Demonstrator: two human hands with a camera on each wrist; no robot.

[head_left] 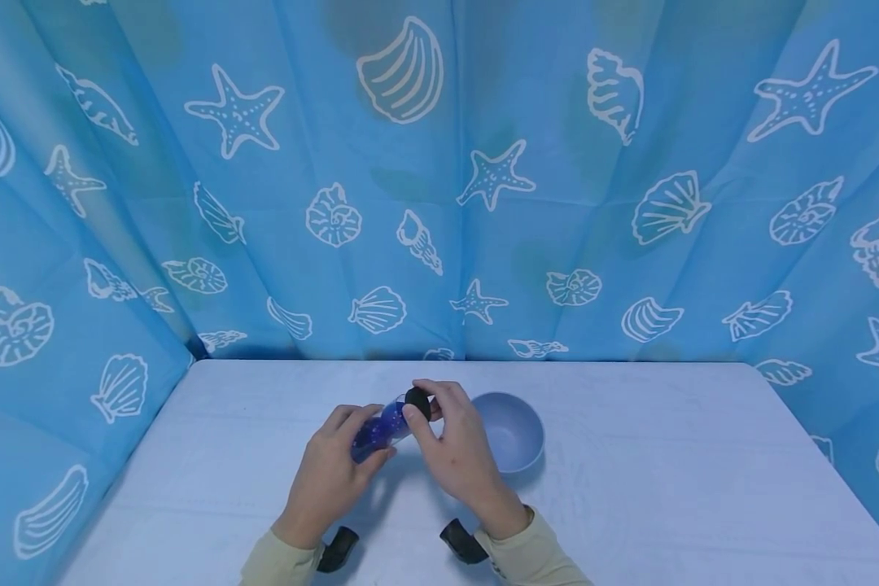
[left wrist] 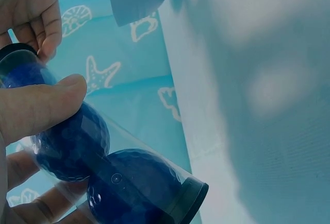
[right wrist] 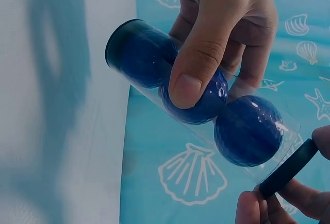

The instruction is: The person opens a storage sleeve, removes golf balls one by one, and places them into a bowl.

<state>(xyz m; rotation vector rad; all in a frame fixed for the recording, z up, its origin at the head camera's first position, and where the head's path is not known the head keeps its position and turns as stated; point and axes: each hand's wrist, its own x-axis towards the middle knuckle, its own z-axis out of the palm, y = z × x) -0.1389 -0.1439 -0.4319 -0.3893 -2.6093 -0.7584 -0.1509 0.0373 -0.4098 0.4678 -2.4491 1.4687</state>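
My left hand [head_left: 337,464] grips a clear plastic tube [head_left: 372,436] above the table, thumb on one side and fingers on the other. Three dark blue dimpled golf balls [right wrist: 249,131] sit in a row inside it. At the tube's upper right end, my right hand [head_left: 457,448] pinches a round black cap [right wrist: 287,168] between thumb and fingers. The right wrist view shows the cap at the tube's clear rim, with a narrow gap along part of it. A dark cap [right wrist: 117,41] closes the tube's other end.
A blue bowl [head_left: 514,427] stands on the white table [head_left: 666,472], just behind and right of my right hand. Black wrist devices [head_left: 463,541] sit by both sleeves. A blue shell-patterned curtain [head_left: 439,179] surrounds the table's back and sides.
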